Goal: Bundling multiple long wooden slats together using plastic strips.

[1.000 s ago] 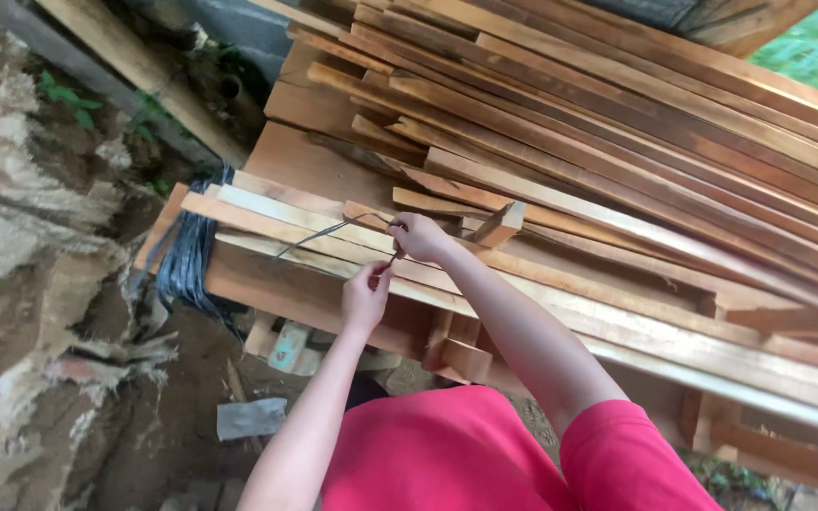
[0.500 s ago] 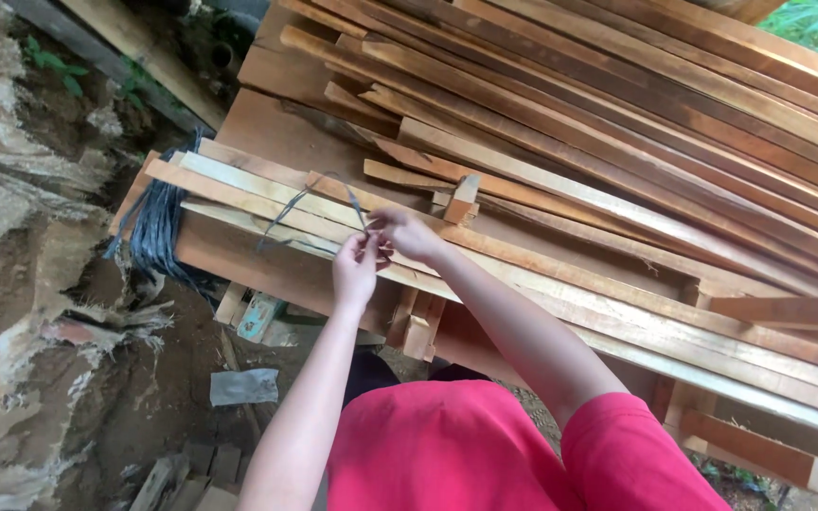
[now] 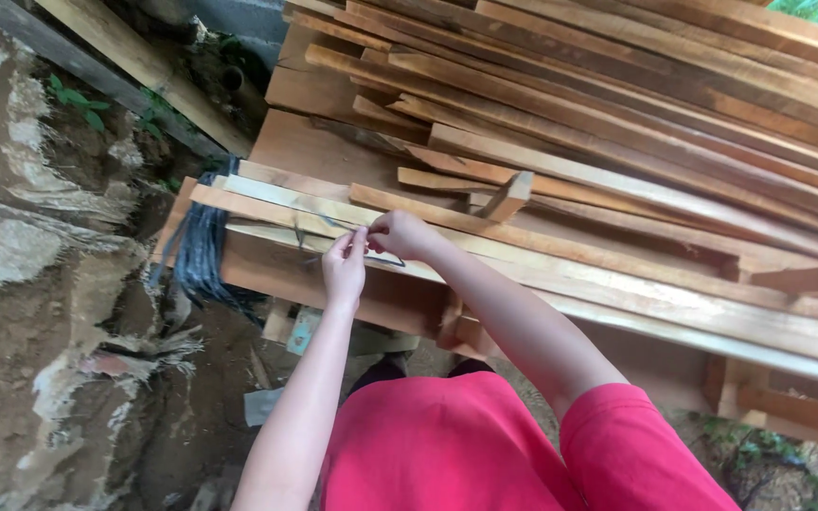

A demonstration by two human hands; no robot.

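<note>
Strap (image 3: 382, 257), a thin dark strand, lies between the two hands, just above the pale slats (image 3: 276, 201) at the near edge of the wood stack; its visible run goes roughly across the slats' length; the left hand (image 3: 345, 268) pinches one end with fingertips together, and the right hand (image 3: 403, 236) closes on the other; both hands touch it, almost meeting; a dark bundle of straps (image 3: 199, 248) hangs to the left, well apart.

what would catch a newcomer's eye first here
The two hands meet at the middle: the left hand and right hand pinch a thin dark strap over the front wooden slats. A bundle of dark straps hangs off the bench's left end.
</note>
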